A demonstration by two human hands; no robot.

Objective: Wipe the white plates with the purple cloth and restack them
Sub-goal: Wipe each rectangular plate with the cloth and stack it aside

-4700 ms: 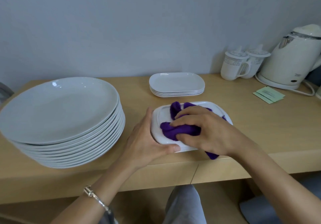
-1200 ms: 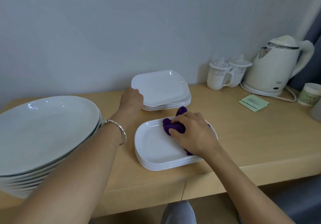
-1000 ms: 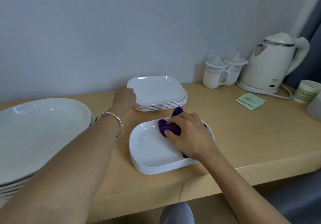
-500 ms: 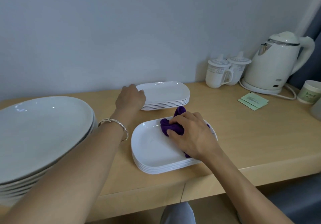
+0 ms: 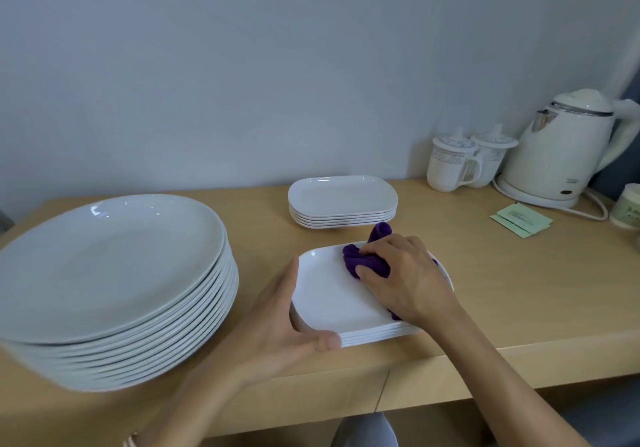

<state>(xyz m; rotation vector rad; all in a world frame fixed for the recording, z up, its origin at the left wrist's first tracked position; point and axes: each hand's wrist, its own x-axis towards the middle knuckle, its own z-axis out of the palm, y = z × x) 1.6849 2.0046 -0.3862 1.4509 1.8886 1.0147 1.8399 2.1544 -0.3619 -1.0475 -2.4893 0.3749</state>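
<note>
A short stack of white rectangular plates point(image 5: 329, 296) lies near the front edge of the wooden counter. My right hand point(image 5: 403, 276) presses the bunched purple cloth point(image 5: 363, 259) onto the top plate's far right part. My left hand point(image 5: 277, 328) grips the stack's front left corner, thumb along the front rim. A second stack of rectangular plates point(image 5: 343, 200) sits behind it, near the wall, untouched. A tall stack of large round white plates point(image 5: 114, 273) fills the left side.
At the back right stand two lidded white mugs point(image 5: 464, 162) and a white electric kettle point(image 5: 568, 148) with its cord. Green paper sachets point(image 5: 523, 219) lie on the counter point(image 5: 519, 290) to the right. A cup point(image 5: 628, 205) sits at the right edge.
My left hand has left the rear stack, where it set down a plate, and come back to grip the near stack's front left corner. My right hand stayed on the cloth.
</note>
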